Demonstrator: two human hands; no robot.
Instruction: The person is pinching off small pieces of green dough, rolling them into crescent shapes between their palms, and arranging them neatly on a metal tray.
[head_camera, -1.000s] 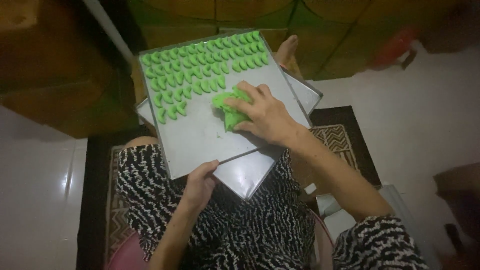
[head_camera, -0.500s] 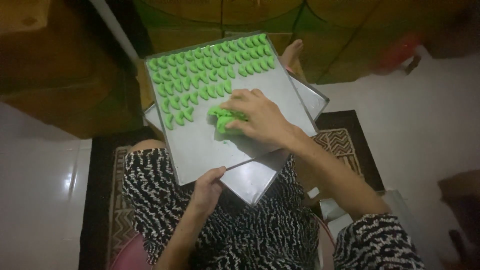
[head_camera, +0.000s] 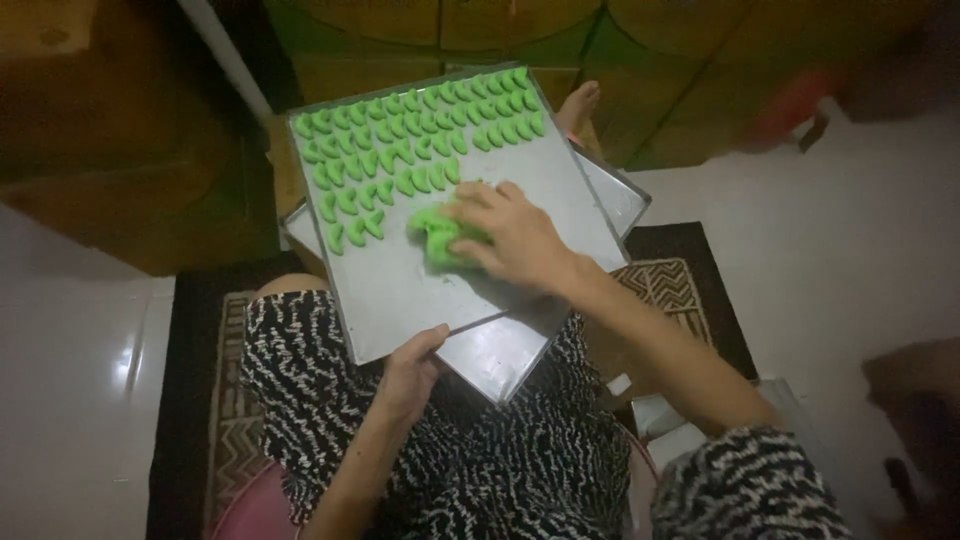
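A grey metal baking tray (head_camera: 390, 300) rests on my lap, stacked on a second tray (head_camera: 505, 355). Rows of several small green crescent-shaped dough pieces (head_camera: 400, 150) cover its far half. My right hand (head_camera: 510, 235) lies on the tray's middle, fingers closed over a lump of green dough (head_camera: 435, 240). My left hand (head_camera: 405, 375) grips the near edge of the top tray, thumb on top.
I sit on a patterned dark rug (head_camera: 670, 290) on a pale tiled floor (head_camera: 70, 400). A bare foot (head_camera: 578, 105) shows beyond the trays. Dark wooden furniture (head_camera: 120, 130) stands at the left and back. White objects (head_camera: 660, 420) lie by my right side.
My right hand with the dough lump has slid left across the tray toward the crescent rows. My left hand keeps its hold on the tray's near edge.
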